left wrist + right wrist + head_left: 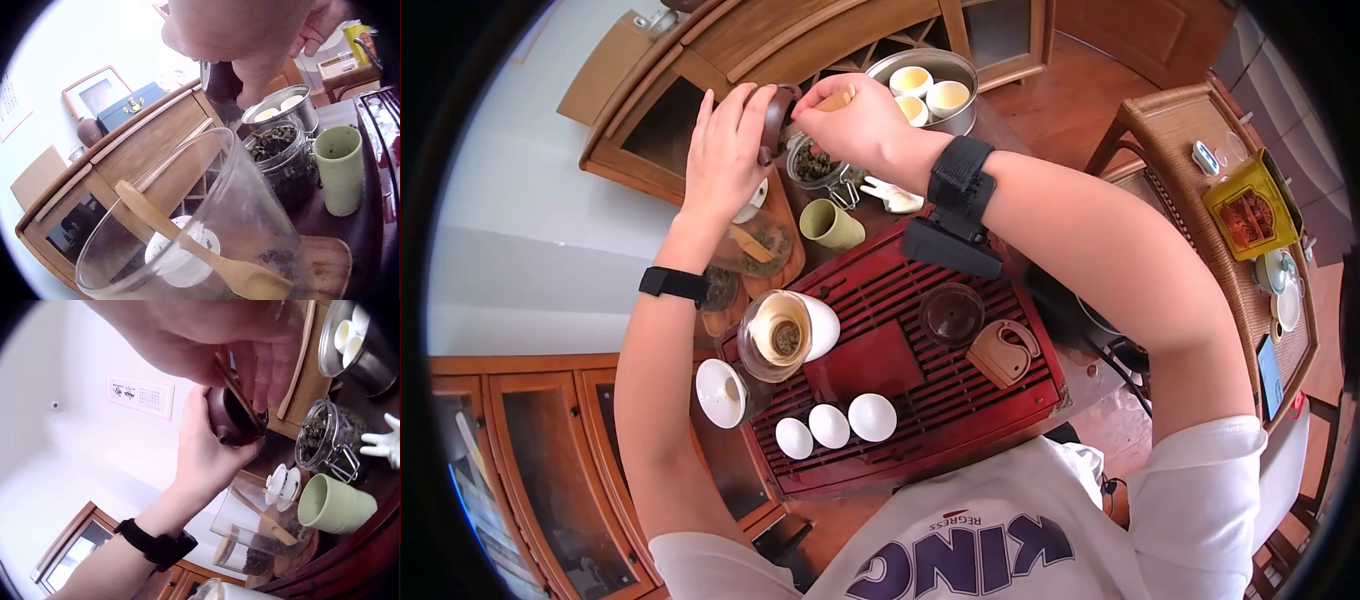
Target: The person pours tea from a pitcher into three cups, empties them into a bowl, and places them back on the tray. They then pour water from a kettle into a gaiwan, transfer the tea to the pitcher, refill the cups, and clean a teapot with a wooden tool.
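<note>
My left hand [730,150] grips a dark brown clay teapot [226,415], which is tipped on its side with its mouth toward my right hand. Between the fingers of my right hand [860,125] is a narrow wooden tea scoop [237,390], its far end at the teapot's mouth in the right wrist view. Just below both hands stands an open clip-top glass jar [284,156] of dark tea leaves. Next to that jar is a pale green cup [832,224]. In the left wrist view the left hand hides much of the teapot.
A red slatted tea tray [865,365] carries three small white cups [830,426], a glass pitcher [765,340] and a brown lidded bowl [952,314]. Behind, a metal pot [960,80] holds white cups. A clear canister [237,206] with a wooden scoop stands at the left.
</note>
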The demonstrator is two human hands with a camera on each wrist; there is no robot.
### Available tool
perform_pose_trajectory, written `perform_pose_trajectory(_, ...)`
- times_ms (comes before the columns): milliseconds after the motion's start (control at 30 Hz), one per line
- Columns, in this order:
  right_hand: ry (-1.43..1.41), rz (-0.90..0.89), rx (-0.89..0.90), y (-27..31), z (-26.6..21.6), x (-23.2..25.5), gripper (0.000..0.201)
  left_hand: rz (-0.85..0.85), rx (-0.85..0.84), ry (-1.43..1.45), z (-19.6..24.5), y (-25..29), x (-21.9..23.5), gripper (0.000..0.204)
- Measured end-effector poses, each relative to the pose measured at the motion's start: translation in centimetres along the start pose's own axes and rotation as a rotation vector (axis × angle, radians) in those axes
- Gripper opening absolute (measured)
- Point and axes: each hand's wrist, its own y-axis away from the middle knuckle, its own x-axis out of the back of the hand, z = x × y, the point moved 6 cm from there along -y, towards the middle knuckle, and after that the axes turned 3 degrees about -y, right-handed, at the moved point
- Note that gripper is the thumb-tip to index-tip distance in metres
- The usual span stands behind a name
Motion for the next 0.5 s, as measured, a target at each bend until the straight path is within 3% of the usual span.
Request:
perform_pose_trajectory(67, 0.337, 0.094, 0.11, 0.4, -1.7, 0.8, 0.017, -0.014, -0.026, 0.001, 0.4, 0.1, -0.2, 0.089)
perform_pose_trajectory(200, 0.36, 0.112, 0.205, 0.6, -1.6, 0.8, 0.02, -0.023, -0.026, -0.049, 0.6, 0.2, -0.3, 0.087)
perform_pose_trajectory(267, 0.183, -0.072, 0.136, 0.7, -0.6, -0.2, 0.022, -0.011, -0.015, -0.048, 0.4, 0.1, -0.2, 0.086)
perform_pose_trajectory(300, 0.183, -0.073, 0.137, 0.6, -0.8, 0.1, 0.022, -0.004, -0.003, -0.048, 0.3, 0.2, -0.1, 0.086)
perform_pose_trajectory(367, 0.432, 0.047, 0.148, 0.5, -1.4, 1.4, 0.021, -0.014, 0.034, -0.049, 0.0, 0.3, -0.2, 0.086)
perform_pose_trajectory(500, 0.37, -0.08, 0.13, 1.2, -2.4, 0.0, 0.019, -0.026, 0.08, -0.038, 0.1, 0.3, -0.5, 0.086)
